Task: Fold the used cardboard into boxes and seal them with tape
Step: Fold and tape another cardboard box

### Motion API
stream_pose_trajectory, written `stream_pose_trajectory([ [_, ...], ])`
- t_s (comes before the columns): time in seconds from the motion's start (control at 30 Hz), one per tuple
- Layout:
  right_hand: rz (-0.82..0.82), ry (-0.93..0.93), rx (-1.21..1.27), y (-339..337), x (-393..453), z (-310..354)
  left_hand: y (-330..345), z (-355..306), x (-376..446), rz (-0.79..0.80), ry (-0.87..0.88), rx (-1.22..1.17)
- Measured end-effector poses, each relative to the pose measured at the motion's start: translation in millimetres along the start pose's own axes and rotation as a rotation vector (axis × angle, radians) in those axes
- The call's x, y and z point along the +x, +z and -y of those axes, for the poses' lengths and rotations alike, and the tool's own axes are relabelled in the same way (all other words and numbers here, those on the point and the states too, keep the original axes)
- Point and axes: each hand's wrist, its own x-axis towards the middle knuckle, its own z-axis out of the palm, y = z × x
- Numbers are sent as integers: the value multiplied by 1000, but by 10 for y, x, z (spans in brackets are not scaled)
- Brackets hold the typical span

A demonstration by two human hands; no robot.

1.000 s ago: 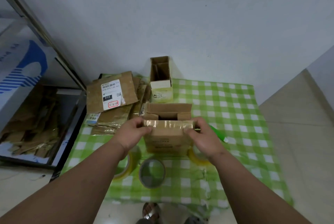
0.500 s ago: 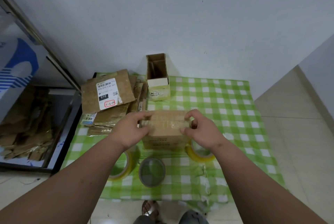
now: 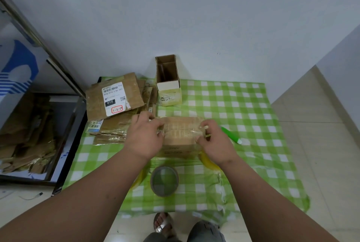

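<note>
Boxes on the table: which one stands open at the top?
The tall narrow box by the wall, with its inner divider visible. The brown box between both hands has its flaps folded shut.

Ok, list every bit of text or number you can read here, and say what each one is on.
"010": black patch on the white shipping label of the top flattened cardboard.
"3-3-10": handwritten in the label's red box.
"010-010-L30-551", roughly: line under the label's barcode.
Print on the small upright box, the brown box front and the lower sticker: too blurred.
</note>
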Motion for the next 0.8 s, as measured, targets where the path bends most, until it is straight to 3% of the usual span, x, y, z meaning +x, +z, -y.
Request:
stream_pose_trajectory([
  [0.1,-184,122,304,-45,-86,-100,-22,-45,-13,1,48,81],
  [0.17,-281,141,239,-97,-141,-239,-19,-88,-22,24,61,109],
  [0.23,-228,142,22,-120,-153,-377,-3,-123,-27,37,53,136],
  [0.47,288,164,-619,139,-121,-599,31,-174,-93,25,11,189],
  [0.7,238,73,-666,62,-85,-758,63,-180,-154,-49,-8,165],
  [0.8,132,83,-524,-81,-19,-714,75,-224,-177,-63,-32,193],
])
